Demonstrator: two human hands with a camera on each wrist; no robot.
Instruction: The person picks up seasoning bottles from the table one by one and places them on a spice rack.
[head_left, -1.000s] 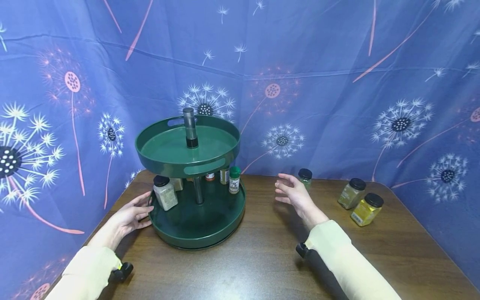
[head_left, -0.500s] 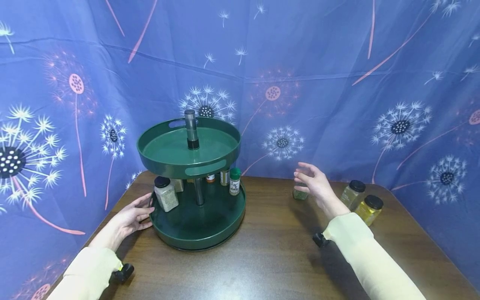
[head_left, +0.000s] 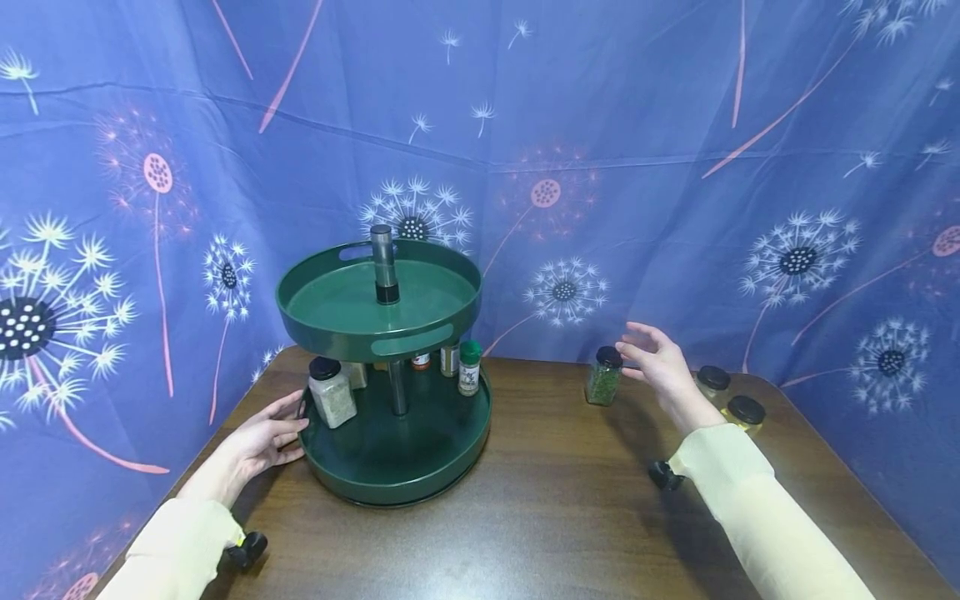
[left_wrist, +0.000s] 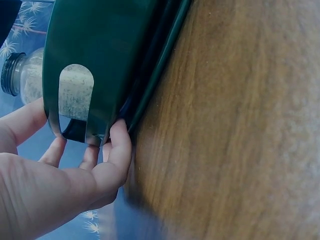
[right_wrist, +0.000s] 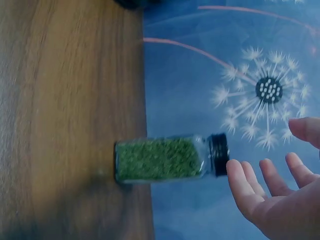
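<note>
A dark green two-tier turntable tray (head_left: 397, 479) stands on the left of the table. My left hand (head_left: 262, 442) grips the left side of its lower tier; in the left wrist view the thumb lies at the top of the rim and the fingertips near the handle slot and lower edge. Beside that hand, on the tier, sits a jar of pale seasoning (head_left: 332, 396) with a black lid. My right hand (head_left: 663, 371) hovers with fingers spread and holds nothing. Just left of it stands an upright jar of green dried herbs (head_left: 603, 382) with a black cap.
On the lower tier are a green-capped spice bottle (head_left: 469, 371) and several partly hidden containers. Behind my right wrist stand two black-lidded jars, one pale (head_left: 712, 379) and one yellow (head_left: 745, 412). A blue patterned cloth (head_left: 637, 167) hangs behind the wooden table (head_left: 525, 500).
My right hand has moved right, past the herb jar, which now shows fully. It now covers part of the two jars on the right. My left hand stays on the tray.
</note>
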